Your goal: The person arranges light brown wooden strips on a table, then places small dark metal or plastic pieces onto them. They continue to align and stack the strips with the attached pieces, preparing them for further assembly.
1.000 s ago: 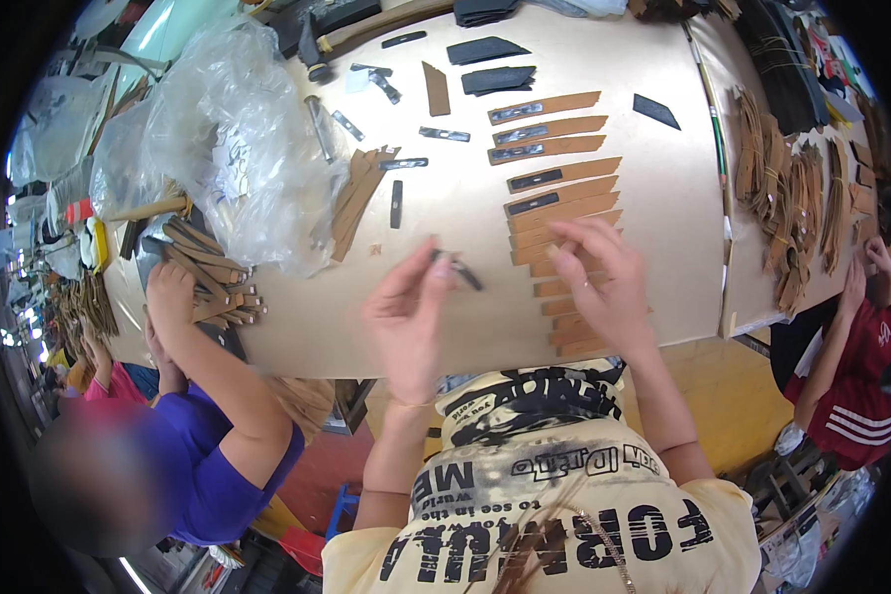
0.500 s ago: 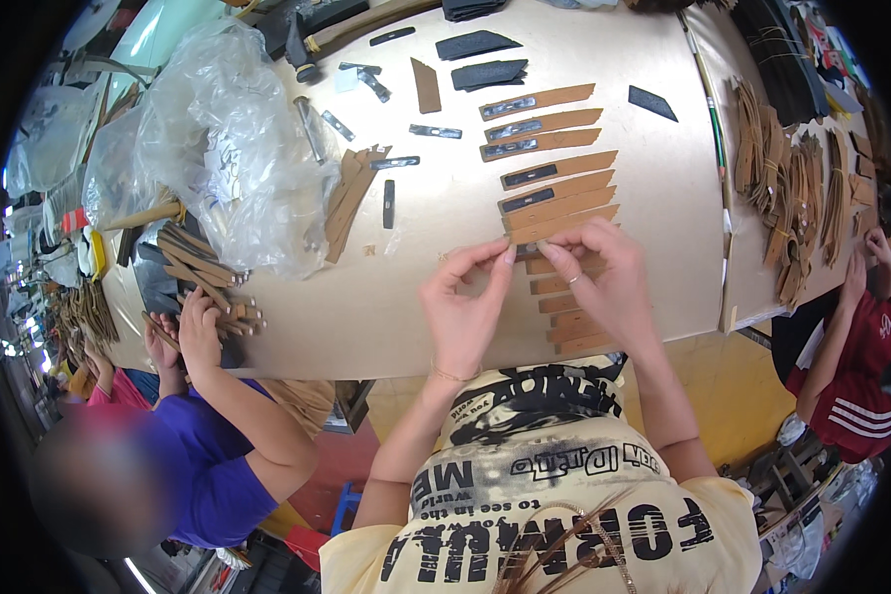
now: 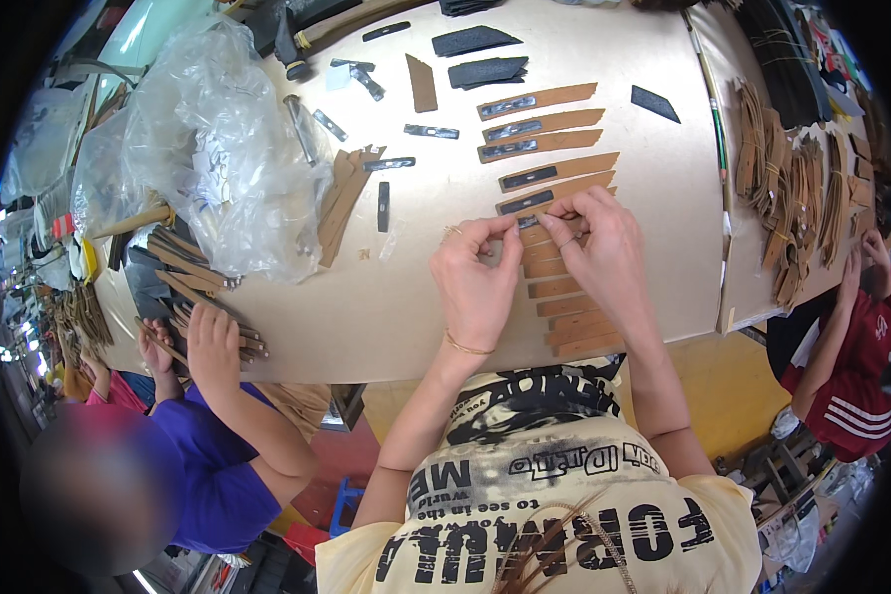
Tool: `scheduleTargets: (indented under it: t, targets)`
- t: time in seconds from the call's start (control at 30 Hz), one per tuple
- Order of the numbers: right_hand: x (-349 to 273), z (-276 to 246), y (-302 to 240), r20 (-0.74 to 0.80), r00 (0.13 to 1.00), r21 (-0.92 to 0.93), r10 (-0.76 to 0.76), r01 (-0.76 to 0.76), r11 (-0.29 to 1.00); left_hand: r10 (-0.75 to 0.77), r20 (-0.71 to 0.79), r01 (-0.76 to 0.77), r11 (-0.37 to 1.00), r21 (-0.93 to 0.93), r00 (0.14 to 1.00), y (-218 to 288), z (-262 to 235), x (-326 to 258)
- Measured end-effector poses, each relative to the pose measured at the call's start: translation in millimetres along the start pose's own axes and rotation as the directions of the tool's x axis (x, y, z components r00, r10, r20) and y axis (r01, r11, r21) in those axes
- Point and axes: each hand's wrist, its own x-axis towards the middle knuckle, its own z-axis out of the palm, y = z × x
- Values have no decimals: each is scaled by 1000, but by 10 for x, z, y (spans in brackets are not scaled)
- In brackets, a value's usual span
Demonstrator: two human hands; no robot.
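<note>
A column of brown leather straps lies in front of me, slightly fanned and overlapping toward my body. Several upper ones carry a dark rectangular strip near the left end. My left hand pinches the left end of another small black strip. My right hand has thumb and fingers closed at that strip's right end. The strip lies over the left end of a strap just below the ones with strips. The right fingers hide part of that strap.
Loose black strips, black angled pieces and a hammer lie farther off. A clear plastic bag and a co-worker's hands over straps are at left. Strap bundles lie right; another person stands there.
Both hands have moved slightly away from my body, bringing the black strip onto the strap. The co-worker's hand at left has moved a little lower in the picture.
</note>
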Motion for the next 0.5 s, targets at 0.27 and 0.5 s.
scheduleTargets:
  t: [0.27,0.5]
  targets:
    - [35,6,0,16,1000,-7,13,-13,1000,49,-6,-48,998,43,999,22,4,2]
    - [41,4,10,29,1000,-13,11,-10,1000,114,-17,-113,991,68,993,21,9,-12]
